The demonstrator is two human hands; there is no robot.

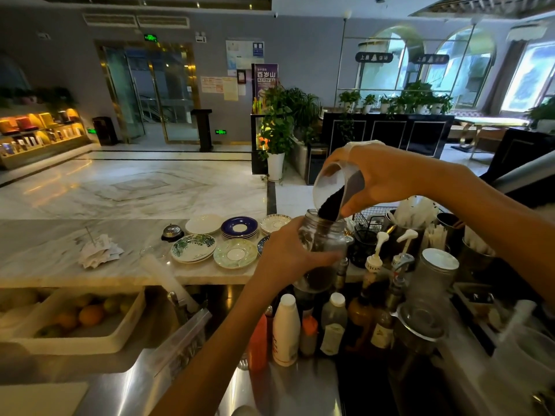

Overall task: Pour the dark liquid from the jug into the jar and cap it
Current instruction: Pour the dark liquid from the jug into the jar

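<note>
Above crowded bottles, left hand [288, 253] grips jar [322, 247]; right hand [387, 178] tips jug [336, 187].

The room is dim overall, with cool daylight coming through the arched windows [462, 67] far right, blown out at the right edge. A warm orange glow lights the display shelf [39, 130] far left. The marble floor [135, 181] carries soft reflections, and the steel desk [126, 385] nearby shows bright glare streaks. Straight lines bow toward the edges. Near bottles [286, 328] are slightly soft and shadowed.
</note>
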